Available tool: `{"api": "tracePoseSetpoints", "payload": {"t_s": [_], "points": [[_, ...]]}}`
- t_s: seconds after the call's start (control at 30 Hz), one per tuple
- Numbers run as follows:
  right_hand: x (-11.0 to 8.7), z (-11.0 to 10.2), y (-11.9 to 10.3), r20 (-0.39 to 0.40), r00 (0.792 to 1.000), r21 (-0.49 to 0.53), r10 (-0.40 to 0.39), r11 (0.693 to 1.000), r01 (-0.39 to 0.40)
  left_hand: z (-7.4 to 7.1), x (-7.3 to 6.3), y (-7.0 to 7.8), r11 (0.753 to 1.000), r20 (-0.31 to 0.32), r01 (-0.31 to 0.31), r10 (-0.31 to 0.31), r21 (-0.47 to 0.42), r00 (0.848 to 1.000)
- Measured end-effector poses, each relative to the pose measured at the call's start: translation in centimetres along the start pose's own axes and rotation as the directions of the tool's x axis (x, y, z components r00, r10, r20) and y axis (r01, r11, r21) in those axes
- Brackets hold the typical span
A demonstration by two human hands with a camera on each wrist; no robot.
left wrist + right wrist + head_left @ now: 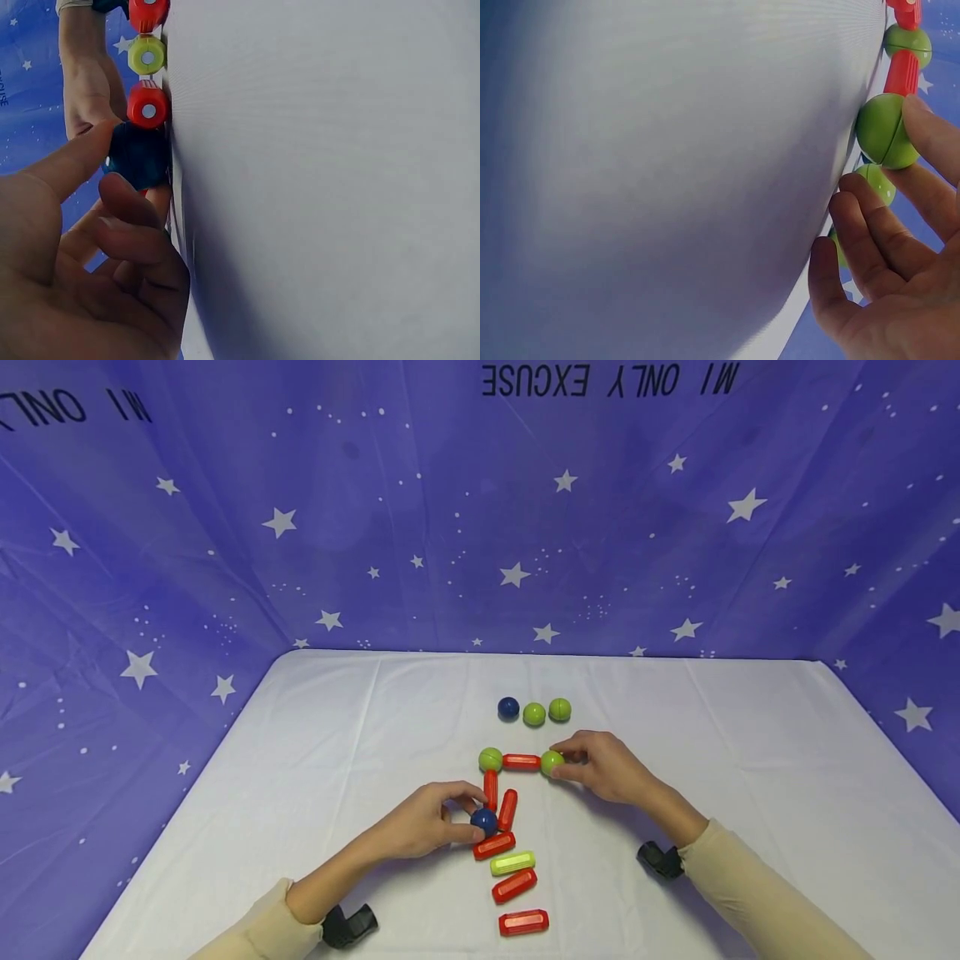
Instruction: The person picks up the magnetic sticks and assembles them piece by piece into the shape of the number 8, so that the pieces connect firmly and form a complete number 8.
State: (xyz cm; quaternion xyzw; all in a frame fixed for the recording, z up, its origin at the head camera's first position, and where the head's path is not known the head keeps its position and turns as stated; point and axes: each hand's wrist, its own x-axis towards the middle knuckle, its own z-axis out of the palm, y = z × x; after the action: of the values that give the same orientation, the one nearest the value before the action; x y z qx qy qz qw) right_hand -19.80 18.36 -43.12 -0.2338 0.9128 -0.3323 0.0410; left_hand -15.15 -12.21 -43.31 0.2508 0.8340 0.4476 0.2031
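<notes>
In the head view my left hand pinches a dark blue ball between thumb and fingers. The ball sits at the lower end of an upright-running red rod; whether they touch is hard to tell. That rod leads up to a green ball, from which another red rod runs right. At its right end is a second green ball, which my right hand holds between thumb and fingertips. The right wrist view shows this green ball against the rod's end.
A loose red rod lies beside the blue ball. Below it are a red rod, a yellow-green rod and two more red rods. Farther back stand a blue ball and two green balls on the white tablecloth.
</notes>
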Motion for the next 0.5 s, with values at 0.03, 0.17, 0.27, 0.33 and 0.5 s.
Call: {"api": "tracePoseSetpoints", "payload": {"t_s": [0.03,0.17,0.27,0.33,0.5], "points": [[0.0,0.0,0.0,0.001,1.0,0.001,0.0,1.0,0.0,0.0,0.1,0.0,1.0,0.003,-0.001,0.001,-0.012,1.0],[0.1,0.0,0.0,0.004,1.0,0.004,-0.005,1.0,0.005,-0.2,0.4,-0.3,0.998,0.006,-0.001,0.001,-0.059,1.0],[0.0,-0.1,0.0,0.002,1.0,0.001,-0.006,1.0,0.006,-0.3,0.8,-0.3,0.997,0.003,0.003,-0.002,-0.077,1.0],[0.0,-0.1,0.0,0.001,1.0,-0.001,-0.004,1.0,0.004,-0.4,1.2,-0.2,0.997,0.01,0.008,-0.007,-0.078,1.0],[0.0,-0.1,0.0,0.004,1.0,0.0,-0.004,1.0,0.004,-0.3,2.0,0.2,0.999,0.055,0.015,-0.013,-0.047,0.998]]}}
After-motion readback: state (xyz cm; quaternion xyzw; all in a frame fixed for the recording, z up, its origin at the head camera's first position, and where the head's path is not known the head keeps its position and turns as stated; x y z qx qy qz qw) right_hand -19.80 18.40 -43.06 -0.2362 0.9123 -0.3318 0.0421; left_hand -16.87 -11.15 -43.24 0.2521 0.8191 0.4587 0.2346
